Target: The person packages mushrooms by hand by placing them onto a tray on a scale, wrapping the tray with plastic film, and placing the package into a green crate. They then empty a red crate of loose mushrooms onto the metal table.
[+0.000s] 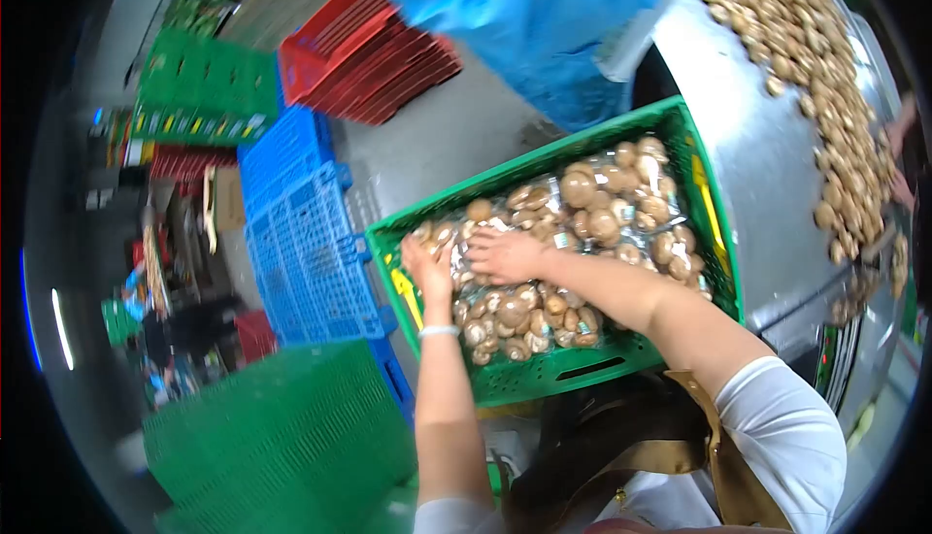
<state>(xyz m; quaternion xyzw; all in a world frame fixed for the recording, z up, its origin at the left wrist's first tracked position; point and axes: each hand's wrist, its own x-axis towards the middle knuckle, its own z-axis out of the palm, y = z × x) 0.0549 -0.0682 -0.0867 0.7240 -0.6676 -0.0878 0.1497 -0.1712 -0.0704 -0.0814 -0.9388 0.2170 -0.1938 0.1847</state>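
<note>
Clear plastic-wrapped packs of round brown mushrooms (519, 320) inside green rectangular plastic crate (515, 385). Our bare left hand (425, 264) and bare right hand (505, 254) on packs near crate's left end; whether grasping any, we cannot tell. Risk, we judge: hard pressing could bruise caps, split wrapping.

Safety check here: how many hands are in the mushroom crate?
2: the left hand near the left end of the mushroom crate, the right hand nearer its middle; none seem hidden.

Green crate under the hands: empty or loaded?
Loaded: packed mushrooms cover most of the green crate; how deep, I cannot tell.
</note>
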